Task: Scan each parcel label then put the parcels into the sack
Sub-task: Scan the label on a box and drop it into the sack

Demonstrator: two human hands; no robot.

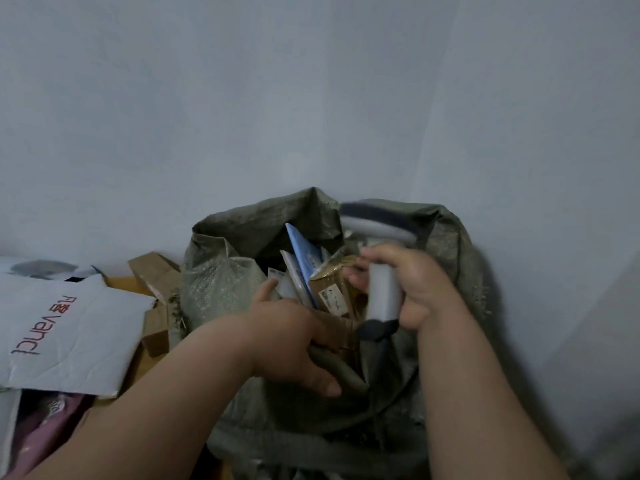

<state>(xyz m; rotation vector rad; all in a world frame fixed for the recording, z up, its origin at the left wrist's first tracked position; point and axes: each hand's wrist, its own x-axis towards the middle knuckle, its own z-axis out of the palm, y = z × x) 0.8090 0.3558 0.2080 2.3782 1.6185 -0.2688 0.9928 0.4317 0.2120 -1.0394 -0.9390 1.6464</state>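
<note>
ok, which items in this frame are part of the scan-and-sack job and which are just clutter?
Job:
- green sack, left hand gripping its near rim
- scanner, held in right hand
- brown parcel with label, and blue parcel, both inside the sack

Lying about:
- white Vancl bag, left
- cardboard pieces beside the sack
- pink item, bottom left

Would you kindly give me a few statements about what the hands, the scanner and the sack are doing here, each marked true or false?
1. The right hand grips the scanner by its handle. True.
2. The sack is lying flat and closed. False: its mouth stands open, with parcels inside.
3. The left hand grips the sack's near rim. True.
4. The blue parcel lies on the floor. False: it stands in the sack.
5. A white mailer bag with red print lies left of the sack. True.
</note>
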